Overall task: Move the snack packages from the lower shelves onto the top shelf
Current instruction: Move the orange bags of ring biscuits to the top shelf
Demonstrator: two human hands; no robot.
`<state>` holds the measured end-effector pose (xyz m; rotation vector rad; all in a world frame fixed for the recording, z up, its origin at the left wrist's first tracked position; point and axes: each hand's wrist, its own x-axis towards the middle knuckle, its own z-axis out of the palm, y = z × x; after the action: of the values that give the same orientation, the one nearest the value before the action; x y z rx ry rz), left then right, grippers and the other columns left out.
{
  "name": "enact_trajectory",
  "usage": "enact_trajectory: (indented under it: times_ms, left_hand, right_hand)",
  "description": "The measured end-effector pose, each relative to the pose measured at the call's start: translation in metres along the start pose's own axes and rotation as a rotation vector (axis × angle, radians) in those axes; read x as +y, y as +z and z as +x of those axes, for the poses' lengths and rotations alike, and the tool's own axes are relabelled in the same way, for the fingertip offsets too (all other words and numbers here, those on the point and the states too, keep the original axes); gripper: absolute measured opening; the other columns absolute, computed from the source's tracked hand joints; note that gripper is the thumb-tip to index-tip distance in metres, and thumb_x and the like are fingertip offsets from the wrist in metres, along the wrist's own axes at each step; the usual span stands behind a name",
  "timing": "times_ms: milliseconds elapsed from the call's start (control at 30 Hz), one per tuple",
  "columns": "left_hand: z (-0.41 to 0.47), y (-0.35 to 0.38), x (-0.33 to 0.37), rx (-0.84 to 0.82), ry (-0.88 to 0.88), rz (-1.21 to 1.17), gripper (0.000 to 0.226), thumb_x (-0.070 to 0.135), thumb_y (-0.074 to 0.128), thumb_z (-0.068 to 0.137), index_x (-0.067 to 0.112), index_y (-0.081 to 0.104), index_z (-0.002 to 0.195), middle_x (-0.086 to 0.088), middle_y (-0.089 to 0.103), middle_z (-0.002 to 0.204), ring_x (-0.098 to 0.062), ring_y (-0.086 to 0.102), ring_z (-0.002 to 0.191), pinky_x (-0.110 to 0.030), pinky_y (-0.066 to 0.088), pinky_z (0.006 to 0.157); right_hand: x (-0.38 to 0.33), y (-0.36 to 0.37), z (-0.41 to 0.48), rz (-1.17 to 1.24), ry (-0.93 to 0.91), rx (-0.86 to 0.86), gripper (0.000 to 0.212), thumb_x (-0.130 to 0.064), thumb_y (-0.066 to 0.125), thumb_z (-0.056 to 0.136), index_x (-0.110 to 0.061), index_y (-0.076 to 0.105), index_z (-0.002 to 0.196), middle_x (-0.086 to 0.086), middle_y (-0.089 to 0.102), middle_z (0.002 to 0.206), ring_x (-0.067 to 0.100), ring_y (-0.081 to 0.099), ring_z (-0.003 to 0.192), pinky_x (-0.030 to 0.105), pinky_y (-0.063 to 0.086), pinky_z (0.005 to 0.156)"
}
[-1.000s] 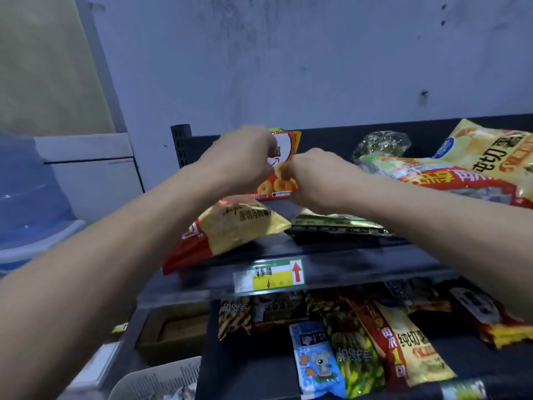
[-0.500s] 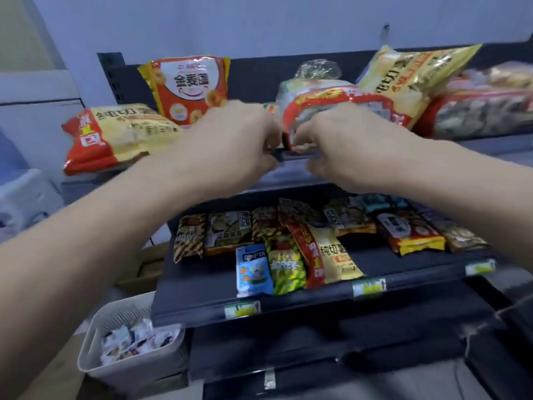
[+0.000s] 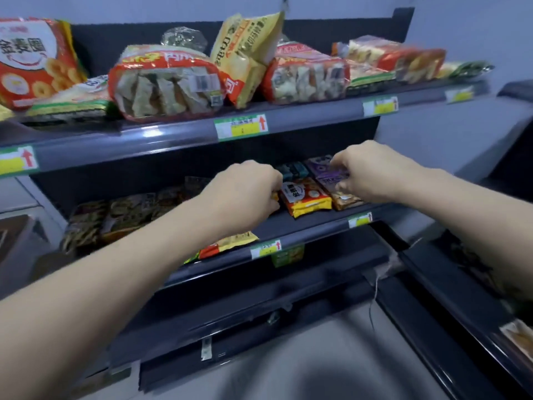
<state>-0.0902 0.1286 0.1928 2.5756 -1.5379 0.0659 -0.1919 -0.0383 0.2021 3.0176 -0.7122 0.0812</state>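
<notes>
Top shelf [image 3: 144,139], left to right: a red-and-white bag of ring snacks [image 3: 31,59] standing at the far left; a flat white packet with a green edge [image 3: 72,103] lying just beside it; a clear red-trimmed bag of pale wafers [image 3: 164,86], with a crinkled transparent bag [image 3: 184,39] behind it; a tall yellow crisp bag [image 3: 245,50] leaning against the back panel; a second clear red-trimmed bag [image 3: 305,77]; and further red-and-yellow packs [image 3: 398,57] toward the right end. Green-and-yellow price labels [image 3: 241,127] are fixed to the shelf's front rim. Lower shelf [image 3: 314,226]: a row of dark brown patterned packets [image 3: 115,215] lies at the left, and a yellow-and-red packet [image 3: 230,244] shows at the front edge beneath the left forearm. The left hand [image 3: 245,194] hangs knuckles-up with its fingers curled down at the left edge of a small red-and-orange packet with a round white label [image 3: 307,197]; the fingertips are hidden, so whether they grip it cannot be told. A teal packet [image 3: 292,170] lies behind that packet. The right hand [image 3: 372,171] pinches a purple foil packet [image 3: 331,179] between thumb and curled fingers; this packet rests on the lower shelf, partly over a brown-and-gold packet [image 3: 347,200].
</notes>
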Motion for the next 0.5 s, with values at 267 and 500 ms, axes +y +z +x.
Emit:
enact_trajectory:
  times_ms: [267, 500]
  left_hand:
    - [0.075, 0.066, 0.023, -0.122, 0.02, 0.024, 0.025, 0.019, 0.058, 0.088, 0.008, 0.059, 0.111, -0.015, 0.064, 0.109, -0.035, 0.06, 0.096, -0.044, 0.052, 0.081]
    - [0.146, 0.117, 0.015, -0.174, 0.03, -0.033, 0.025, 0.013, 0.059, 0.087, 0.006, 0.06, 0.111, -0.017, 0.061, 0.112, -0.036, 0.058, 0.1, -0.044, 0.052, 0.082]
  right_hand:
    - [0.062, 0.054, 0.02, 0.006, 0.087, -0.076, 0.028, -0.019, 0.059, 0.085, -0.009, 0.06, 0.111, 0.019, 0.063, 0.109, 0.037, 0.061, 0.097, 0.034, 0.05, 0.076]
    - [0.093, 0.098, 0.068, -0.002, 0.125, -0.132, 0.034, -0.014, 0.058, 0.086, -0.009, 0.059, 0.119, 0.02, 0.063, 0.111, 0.037, 0.061, 0.098, 0.032, 0.046, 0.07]
